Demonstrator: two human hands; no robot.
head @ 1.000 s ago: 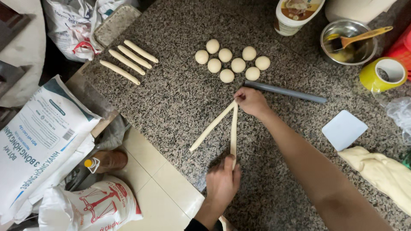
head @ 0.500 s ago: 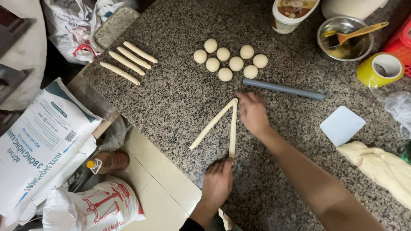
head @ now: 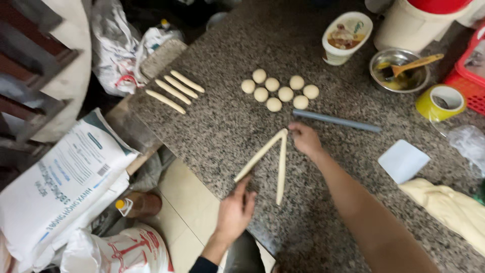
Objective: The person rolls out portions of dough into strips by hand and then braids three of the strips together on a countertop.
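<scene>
Now right hand (head: 306, 140) fingers pinching dough ropes' (head: 281, 167) joined tip, left hand (head: 235, 212) fingers open at lower end

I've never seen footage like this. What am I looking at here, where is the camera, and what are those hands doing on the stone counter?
There is no machine here: a person wears a camera on the head, so the one picture looks down at their own two bare hands. The right hand touches the point where two long dough ropes meet in a V. The left hand rests its fingers at the near end of the left rope. Neither hand lifts anything.

On the speckled counter also lie seven dough balls, four short dough sticks, a grey rod, a white scraper, a metal bowl with a wooden spoon, a tub and a yellow tape roll. Sacks sit on the floor at the left.
</scene>
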